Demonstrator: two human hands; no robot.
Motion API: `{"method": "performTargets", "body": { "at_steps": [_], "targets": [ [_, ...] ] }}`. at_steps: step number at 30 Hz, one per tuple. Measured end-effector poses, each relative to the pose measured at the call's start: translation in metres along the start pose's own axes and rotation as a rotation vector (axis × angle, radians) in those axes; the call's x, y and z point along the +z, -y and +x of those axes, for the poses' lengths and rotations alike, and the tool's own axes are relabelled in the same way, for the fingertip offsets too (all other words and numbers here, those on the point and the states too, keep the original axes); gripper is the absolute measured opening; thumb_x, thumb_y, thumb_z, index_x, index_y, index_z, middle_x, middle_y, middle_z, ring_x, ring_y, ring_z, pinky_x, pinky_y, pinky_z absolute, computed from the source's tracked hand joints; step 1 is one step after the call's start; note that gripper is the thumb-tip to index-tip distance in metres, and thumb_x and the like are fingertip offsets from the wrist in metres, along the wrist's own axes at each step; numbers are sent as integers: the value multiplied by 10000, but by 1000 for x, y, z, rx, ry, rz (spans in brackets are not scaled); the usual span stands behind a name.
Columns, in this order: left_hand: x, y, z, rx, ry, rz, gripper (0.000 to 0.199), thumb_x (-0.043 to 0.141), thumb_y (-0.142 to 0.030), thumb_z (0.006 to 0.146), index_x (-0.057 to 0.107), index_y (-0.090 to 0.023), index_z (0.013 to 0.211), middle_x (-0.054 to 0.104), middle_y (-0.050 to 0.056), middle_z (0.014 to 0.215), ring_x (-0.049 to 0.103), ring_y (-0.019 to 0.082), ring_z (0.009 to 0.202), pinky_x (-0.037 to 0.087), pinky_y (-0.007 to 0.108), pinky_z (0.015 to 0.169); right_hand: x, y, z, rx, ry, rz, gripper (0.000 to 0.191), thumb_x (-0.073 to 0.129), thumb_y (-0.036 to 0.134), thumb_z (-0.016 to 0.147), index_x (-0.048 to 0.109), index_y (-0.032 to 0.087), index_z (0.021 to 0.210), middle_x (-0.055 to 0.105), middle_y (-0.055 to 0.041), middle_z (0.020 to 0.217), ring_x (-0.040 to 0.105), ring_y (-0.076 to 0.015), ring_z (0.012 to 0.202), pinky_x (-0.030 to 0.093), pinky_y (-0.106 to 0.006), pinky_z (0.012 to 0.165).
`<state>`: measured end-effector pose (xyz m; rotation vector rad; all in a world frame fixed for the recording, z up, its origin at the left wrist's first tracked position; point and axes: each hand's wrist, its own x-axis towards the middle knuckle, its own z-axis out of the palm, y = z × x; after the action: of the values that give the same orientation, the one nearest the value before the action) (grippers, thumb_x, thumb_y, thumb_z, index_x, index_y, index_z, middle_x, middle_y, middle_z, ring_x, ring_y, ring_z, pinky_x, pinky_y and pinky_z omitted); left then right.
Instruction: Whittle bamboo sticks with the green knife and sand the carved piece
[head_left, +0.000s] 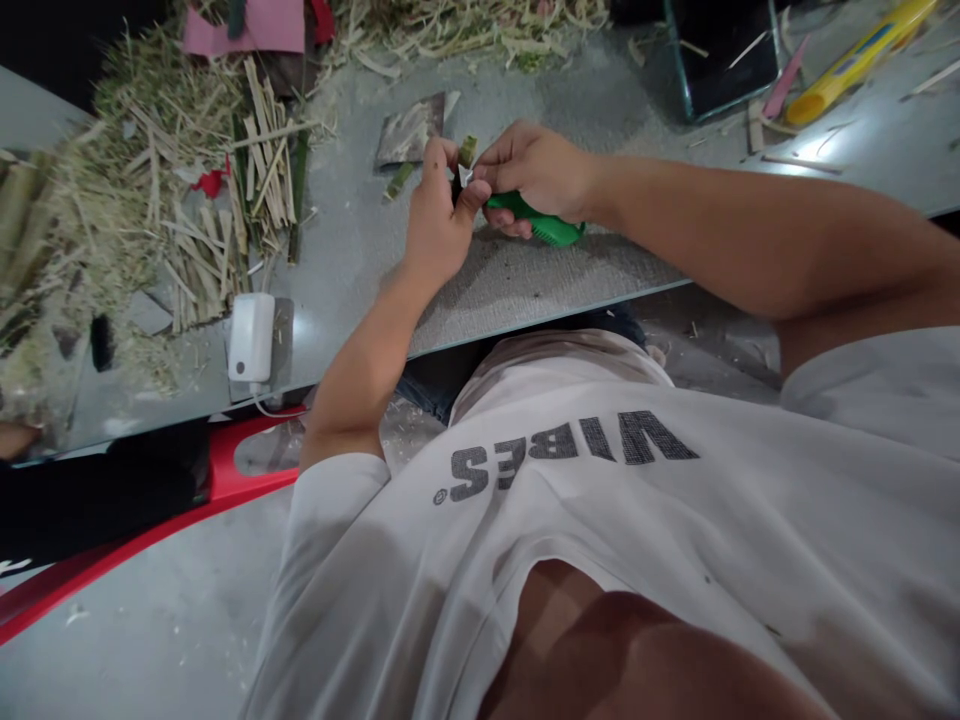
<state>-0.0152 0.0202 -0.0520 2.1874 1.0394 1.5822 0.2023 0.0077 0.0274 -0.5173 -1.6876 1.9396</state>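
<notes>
My right hand (534, 168) is closed around a green-handled cutter knife (551, 225). The knife's pale metal tip (465, 176) lies between my two hands, by the thumbs. My left hand (442, 215) pinches a short olive-green strip (467, 151), which looks like plant stalk; its lower part is hidden by my fingers. The knife tip seems to meet the strip, though the exact contact is hidden. Just beyond my left hand, a short green stalk piece (399, 181) lies on the table beside a dark, greyish flat sheet (412, 130).
A bundle of thin split sticks (268, 150) and heaps of shavings (127, 210) cover the table's left side. A white power bank (251, 338) with a cable sits near the front edge. A dark phone-like tablet (724, 55) and a yellow cutter (855, 65) lie at the far right.
</notes>
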Motion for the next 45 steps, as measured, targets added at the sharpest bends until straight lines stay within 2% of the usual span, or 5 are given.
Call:
{"method": "performTargets", "body": {
  "at_steps": [9, 14, 24, 40, 45],
  "targets": [
    [0, 21, 3, 40, -12, -3, 895, 574, -1218, 827, 496, -351, 1034, 467, 18, 834, 377, 257, 643, 325, 431, 591, 6, -9, 4, -175, -93, -99, 480, 459, -6, 1238, 549, 128, 786, 537, -30, 533, 474, -126, 341, 401, -167, 322],
    [3, 24, 1, 101, 7, -40, 650, 619, -967, 1089, 544, -323, 1137, 544, 24, 921, 454, 248, 721, 400, 413, 637, -3, -8, 3, -94, 4, -95, 364, 524, -7, 1185, 626, 85, 848, 608, -70, 596, 556, -166, 390, 479, -219, 343],
    [0, 25, 2, 119, 33, -17, 688, 535, -1017, 1083, 526, -330, 1095, 532, 16, 879, 460, 257, 725, 416, 426, 655, -1, -11, 3, -65, 25, -29, 281, 540, 41, 1127, 591, 110, 860, 587, -55, 593, 557, -165, 409, 487, -215, 361],
    [2, 29, 5, -79, 43, -20, 982, 520, -1312, 609, 446, -380, 909, 465, 38, 760, 422, 328, 620, 336, 499, 611, 3, -8, 2, -224, -54, -139, 487, 488, -8, 1213, 546, 134, 751, 542, -32, 541, 498, -123, 363, 392, -160, 339],
    [8, 20, 4, -74, 15, -8, 894, 509, -1245, 774, 433, -376, 969, 451, 17, 794, 365, 297, 695, 329, 480, 661, 3, -7, 1, -122, 12, -68, 367, 515, 37, 1158, 560, 130, 805, 578, -58, 584, 511, -156, 363, 433, -217, 331]
  ]
}}
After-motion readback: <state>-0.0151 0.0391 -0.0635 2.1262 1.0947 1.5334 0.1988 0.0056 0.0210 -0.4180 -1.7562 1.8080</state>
